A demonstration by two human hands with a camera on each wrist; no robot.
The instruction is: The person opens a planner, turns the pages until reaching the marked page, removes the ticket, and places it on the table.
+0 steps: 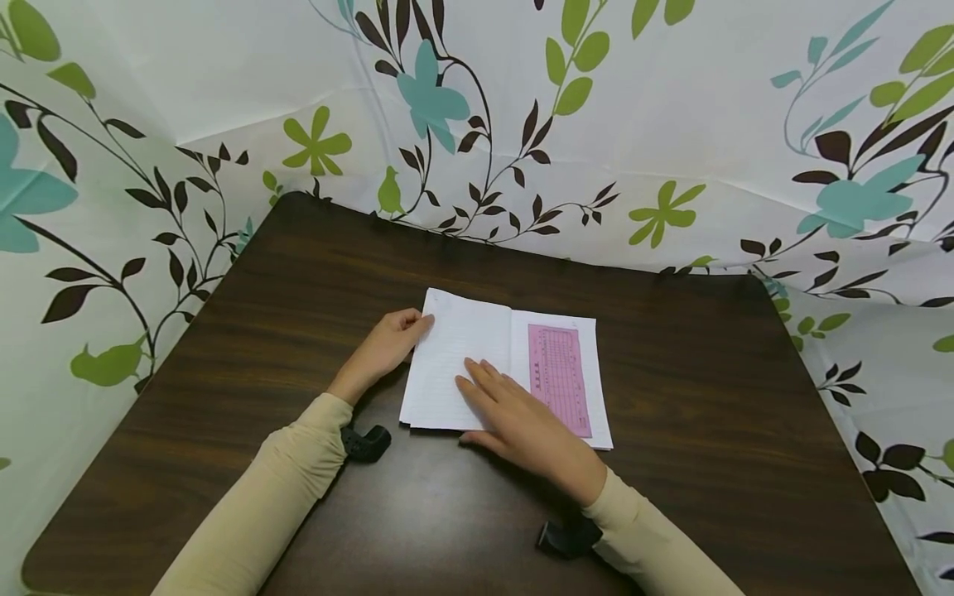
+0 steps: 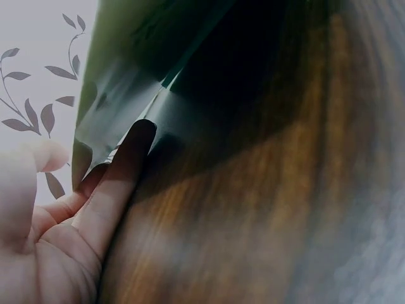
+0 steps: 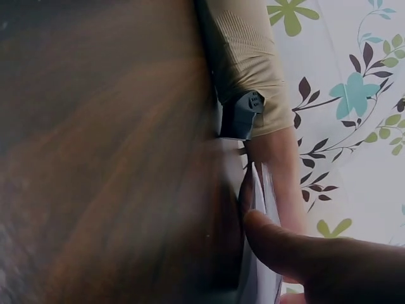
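Observation:
A notebook (image 1: 462, 339) lies open on the dark wood table, its left page ruled and bare of writing apart from small marks near the top. On the right page is a pink printed sheet (image 1: 559, 364) with a grid. My left hand (image 1: 387, 343) pinches the notebook's left edge, thumb over the page. The left wrist view shows its fingers (image 2: 130, 152) under the glossy cover (image 2: 120, 95). My right hand (image 1: 514, 414) rests across the lower middle of the pages, fingers extended, covering part of the pink sheet. Its thumb (image 3: 269, 234) is at the notebook's lower edge in the right wrist view.
The wood-grain table (image 1: 693, 397) extends around the notebook on every side. Behind it and along its sides hangs a white cloth (image 1: 514, 99) printed with leaves, flowers and birds. A black wrist device (image 1: 365, 444) is below the left sleeve, another (image 1: 568, 538) by the right.

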